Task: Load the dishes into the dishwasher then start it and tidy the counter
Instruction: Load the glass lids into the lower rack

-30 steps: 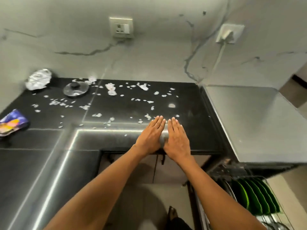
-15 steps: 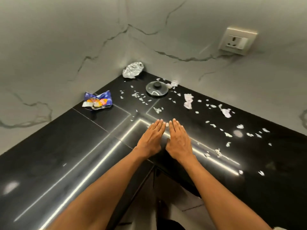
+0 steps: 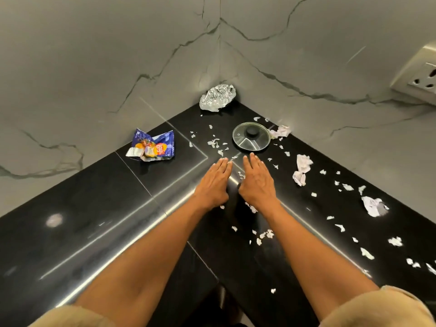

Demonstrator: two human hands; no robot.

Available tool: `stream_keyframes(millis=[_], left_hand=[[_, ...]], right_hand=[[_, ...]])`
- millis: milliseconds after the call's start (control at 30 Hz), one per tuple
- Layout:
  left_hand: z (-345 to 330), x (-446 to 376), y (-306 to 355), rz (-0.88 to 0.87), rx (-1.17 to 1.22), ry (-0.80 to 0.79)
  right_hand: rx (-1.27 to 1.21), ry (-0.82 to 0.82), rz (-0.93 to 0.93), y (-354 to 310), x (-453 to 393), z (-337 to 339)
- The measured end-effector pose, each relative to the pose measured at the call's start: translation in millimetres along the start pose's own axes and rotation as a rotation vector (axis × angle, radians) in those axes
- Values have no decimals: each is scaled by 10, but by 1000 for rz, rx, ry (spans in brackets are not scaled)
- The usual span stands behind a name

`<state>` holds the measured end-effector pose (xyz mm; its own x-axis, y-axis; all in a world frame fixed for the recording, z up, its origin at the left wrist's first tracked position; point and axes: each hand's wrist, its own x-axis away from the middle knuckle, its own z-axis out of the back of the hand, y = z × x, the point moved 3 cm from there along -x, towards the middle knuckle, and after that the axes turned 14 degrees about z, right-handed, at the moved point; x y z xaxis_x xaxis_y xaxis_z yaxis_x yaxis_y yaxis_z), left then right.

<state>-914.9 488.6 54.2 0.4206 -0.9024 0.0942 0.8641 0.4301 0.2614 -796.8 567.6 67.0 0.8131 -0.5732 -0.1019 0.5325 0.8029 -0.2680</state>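
My left hand [image 3: 213, 182] and my right hand [image 3: 258, 182] lie flat, palms down and side by side, on the black L-shaped counter [image 3: 94, 220], fingers straight and pointing into the corner. Neither holds anything. Just beyond the fingertips lies a small glass pot lid [image 3: 251, 139] with a black knob. Torn white paper scraps [image 3: 303, 169] are scattered over the counter, mostly to the right of my hands, with some under my forearms. A crumpled foil ball [image 3: 217, 97] sits in the far corner. An empty blue crisp packet [image 3: 152, 148] lies to the left by the wall.
Grey marbled walls [image 3: 94, 67] enclose the counter on two sides. A wall socket [image 3: 420, 79] is at the upper right. The left stretch of counter holds only reflections. The dishwasher is out of view.
The view has swung left and moved in toward the corner; the dishwasher rack seen a second ago is gone from view. Both hands have slid forward along the counter toward the lid.
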Motion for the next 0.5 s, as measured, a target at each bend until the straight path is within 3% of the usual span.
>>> stream_keyframes(millis=[500], left_hand=[[54,-1189,183,-31,-13,-76]], right_hand=[[-14,-104,-135,778,-1253,112]])
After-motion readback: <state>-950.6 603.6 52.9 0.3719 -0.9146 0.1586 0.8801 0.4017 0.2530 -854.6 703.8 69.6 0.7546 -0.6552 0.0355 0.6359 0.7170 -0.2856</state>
